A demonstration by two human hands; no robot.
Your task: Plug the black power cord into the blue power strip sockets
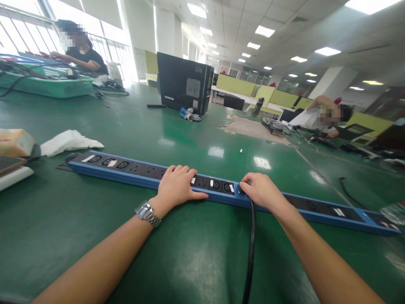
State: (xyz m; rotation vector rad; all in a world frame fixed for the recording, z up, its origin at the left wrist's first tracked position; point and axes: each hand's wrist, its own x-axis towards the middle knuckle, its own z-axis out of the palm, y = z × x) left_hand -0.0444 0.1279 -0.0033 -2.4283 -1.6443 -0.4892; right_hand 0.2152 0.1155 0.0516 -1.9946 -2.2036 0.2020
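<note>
A long blue and black power strip (142, 180) lies across the green table, its row of sockets facing up, with small white stickers beside some of them. My left hand (177, 185) rests over its middle, fingers across the far edge and thumb along the near side, gripping it. A wristwatch is on my left wrist. To the right, my right hand (257, 188) pinches a dark round piece at the strip, where a thick black cable (251, 253) comes out and runs toward me. My fingers partly hide that piece.
A black computer case (185, 84) stands at the back, blue-grey gloves (190, 115) before it. Green baskets (47, 84) with cables are back left. White cloth (69, 141) and a box (15, 142) lie left. Two people sit at the far left and right.
</note>
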